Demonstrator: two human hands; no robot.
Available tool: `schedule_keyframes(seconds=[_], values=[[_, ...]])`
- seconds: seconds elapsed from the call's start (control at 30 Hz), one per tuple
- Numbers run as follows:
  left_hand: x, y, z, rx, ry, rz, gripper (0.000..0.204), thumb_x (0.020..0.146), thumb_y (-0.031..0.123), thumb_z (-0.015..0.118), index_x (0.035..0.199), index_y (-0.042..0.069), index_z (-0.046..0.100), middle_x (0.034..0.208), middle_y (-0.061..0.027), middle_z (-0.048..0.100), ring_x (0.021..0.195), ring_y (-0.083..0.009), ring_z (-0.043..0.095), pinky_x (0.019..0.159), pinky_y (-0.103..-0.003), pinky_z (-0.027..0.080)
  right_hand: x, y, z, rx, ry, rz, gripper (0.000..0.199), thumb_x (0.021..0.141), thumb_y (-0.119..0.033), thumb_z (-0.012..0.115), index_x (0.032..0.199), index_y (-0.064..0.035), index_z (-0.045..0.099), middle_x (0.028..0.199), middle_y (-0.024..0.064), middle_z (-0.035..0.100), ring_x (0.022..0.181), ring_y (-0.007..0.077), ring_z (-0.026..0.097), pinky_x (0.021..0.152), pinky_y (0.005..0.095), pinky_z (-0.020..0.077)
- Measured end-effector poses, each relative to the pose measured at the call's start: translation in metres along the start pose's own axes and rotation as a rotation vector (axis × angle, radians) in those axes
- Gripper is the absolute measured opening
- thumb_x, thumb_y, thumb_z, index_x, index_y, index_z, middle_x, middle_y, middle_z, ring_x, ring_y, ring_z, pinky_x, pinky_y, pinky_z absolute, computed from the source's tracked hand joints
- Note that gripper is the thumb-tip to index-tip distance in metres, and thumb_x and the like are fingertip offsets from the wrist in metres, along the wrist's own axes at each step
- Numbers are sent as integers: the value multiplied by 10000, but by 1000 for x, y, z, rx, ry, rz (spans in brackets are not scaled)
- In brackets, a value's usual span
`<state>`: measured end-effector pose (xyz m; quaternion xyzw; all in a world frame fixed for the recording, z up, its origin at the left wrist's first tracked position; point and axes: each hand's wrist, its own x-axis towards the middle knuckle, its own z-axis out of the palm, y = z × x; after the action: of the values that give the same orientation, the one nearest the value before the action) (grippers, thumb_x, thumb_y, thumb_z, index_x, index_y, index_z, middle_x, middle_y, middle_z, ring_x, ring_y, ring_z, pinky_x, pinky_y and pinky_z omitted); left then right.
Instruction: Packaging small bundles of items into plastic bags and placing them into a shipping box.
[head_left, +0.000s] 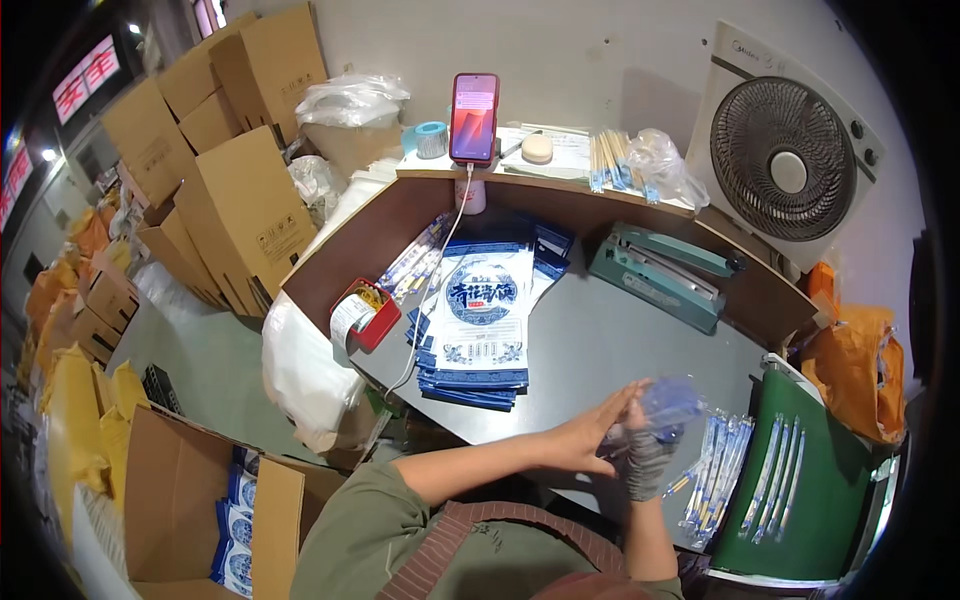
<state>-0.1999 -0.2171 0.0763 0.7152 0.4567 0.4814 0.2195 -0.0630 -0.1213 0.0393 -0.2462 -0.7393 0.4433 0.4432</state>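
The person is standing at a grey table (620,340), pressing a small bluish plastic pouch (668,403) between both hands over its near edge. The left hand (590,435) is lying flat and open against it; the gloved right hand (645,455) is curling shut around its lower part. Keeping the palms square would likely stop the soft, crinkled, translucent pouch from slipping.
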Motion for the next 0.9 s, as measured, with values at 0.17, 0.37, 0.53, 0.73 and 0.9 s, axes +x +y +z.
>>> schedule_keyframes(seconds=[0.17, 0.37, 0.53, 0.73, 0.9], values=[[-19, -5, 8, -101, 48, -18, 1333, 658, 84, 832, 1470, 160, -222, 1530, -224, 151, 1384, -377, 277, 1113, -423, 291, 4, -77, 8, 74, -75, -47, 908, 643, -355, 846, 1332, 4, 376, 1211, 130, 517, 1069, 253, 556, 940, 375, 447], [-31, 11, 17, -583, -32, -311, 1233, 701, 34, 763, 1482, 118, -188, 1441, -170, 341, 1310, -259, 383, 1074, -378, 333, -20, -75, 6, 10, -89, 116, 998, 623, -404, 838, 1373, 2, 318, 1266, 156, 464, 1180, 303, 471, 1005, 429, 394], [-73, 23, 39, -1382, -270, -687, 352, 752, 76, 653, 1071, 10, 518, 885, -112, 644, 796, -186, 649, 737, -306, 543, 20, -114, 25, 197, 129, -133, 744, 718, -350, 772, 1300, -7, 461, 1346, 170, 445, 1118, 306, 532, 976, 428, 427], [-82, 39, -1, -381, -256, -842, 382, 923, 306, 603, 1125, -18, 596, 977, -119, 667, 876, -148, 616, 823, -313, 495, -12, -47, 11, 540, -602, 605, 252, 797, -181, 705, 953, 13, 664, 812, 78, 665, 811, 179, 643, 704, 318, 541], [-105, 7, -119, 620, 425, -431, 308, 795, 130, 710, 1070, 16, 631, 1029, -156, 620, 989, -277, 614, 839, -347, 488, -15, -65, 20, 664, -499, 767, 224, 804, -195, 708, 895, 4, 661, 791, 75, 642, 716, 167, 627, 660, 308, 530]])
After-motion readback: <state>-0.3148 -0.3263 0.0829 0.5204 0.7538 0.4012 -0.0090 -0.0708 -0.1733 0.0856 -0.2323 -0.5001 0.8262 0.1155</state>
